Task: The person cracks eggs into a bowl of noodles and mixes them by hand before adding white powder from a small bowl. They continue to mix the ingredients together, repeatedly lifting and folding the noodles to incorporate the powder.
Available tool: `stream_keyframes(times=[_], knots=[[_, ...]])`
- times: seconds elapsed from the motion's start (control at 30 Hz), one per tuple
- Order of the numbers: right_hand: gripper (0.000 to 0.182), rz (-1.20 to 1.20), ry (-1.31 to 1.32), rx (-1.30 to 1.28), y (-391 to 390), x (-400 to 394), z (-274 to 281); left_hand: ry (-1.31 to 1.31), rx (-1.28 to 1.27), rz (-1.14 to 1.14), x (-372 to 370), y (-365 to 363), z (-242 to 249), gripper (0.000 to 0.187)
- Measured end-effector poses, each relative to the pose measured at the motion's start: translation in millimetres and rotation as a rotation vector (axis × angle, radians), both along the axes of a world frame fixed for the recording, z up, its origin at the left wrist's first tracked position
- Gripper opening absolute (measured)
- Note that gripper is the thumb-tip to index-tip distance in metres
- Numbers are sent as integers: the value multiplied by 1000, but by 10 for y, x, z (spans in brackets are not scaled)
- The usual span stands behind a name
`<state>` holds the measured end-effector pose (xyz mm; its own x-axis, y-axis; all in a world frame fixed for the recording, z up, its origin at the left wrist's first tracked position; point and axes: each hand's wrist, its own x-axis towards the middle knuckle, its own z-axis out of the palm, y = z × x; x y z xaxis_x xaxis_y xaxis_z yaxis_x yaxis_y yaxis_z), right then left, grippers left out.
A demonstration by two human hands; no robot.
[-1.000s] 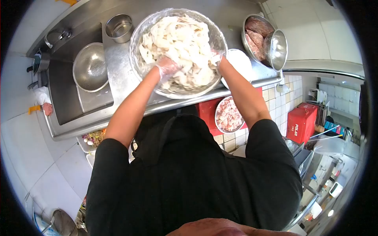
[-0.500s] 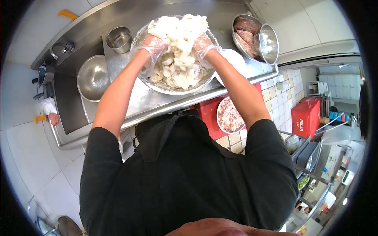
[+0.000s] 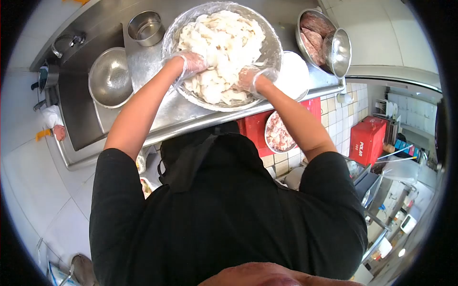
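Note:
A large metal bowl (image 3: 276, 43), its rim covered with clear plastic film, holds a heap of slippery-looking white slices (image 3: 224, 35), perhaps meat or fish. Both of my hands wear clear plastic gloves. My left hand (image 3: 192, 64) is in the heap at the bowl's left side, its fingers curled into the slices and partly covered. At the right side, near the inner wall, my right hand (image 3: 250, 79) curls round more slices, and its fingertips are hidden under them.
The bowl stands on a steel sink counter (image 3: 148, 114). To the left are an empty bowl (image 3: 110, 78) and a small pot (image 3: 145, 28). A white round container (image 3: 293, 74) and a colander (image 3: 337, 52) by a bowl of red meat (image 3: 312, 43) are right. Below sits a basin of chopped meat (image 3: 279, 133).
The raised heap of slices has dropped back and spread out in the bowl. My hands have gone lower on either side of it. The camera view has shifted slightly.

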<state>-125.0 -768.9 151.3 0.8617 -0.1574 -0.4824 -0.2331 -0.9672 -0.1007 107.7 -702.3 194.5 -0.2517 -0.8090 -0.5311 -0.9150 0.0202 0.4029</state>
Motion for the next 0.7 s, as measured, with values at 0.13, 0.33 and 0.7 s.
stream_keyframes(times=[0.13, 0.33, 0.7], knots=[[21, -1, 105, -163, 174, 311, 126, 149, 75, 90, 119, -93, -117, 46], [24, -677, -642, 430, 117, 338, 59, 905, 208, 854, 44, 25, -383, 29], [34, -600, -481, -107, -324, 277, 545, 437, -723, 239, 96, -182, -133, 25]])
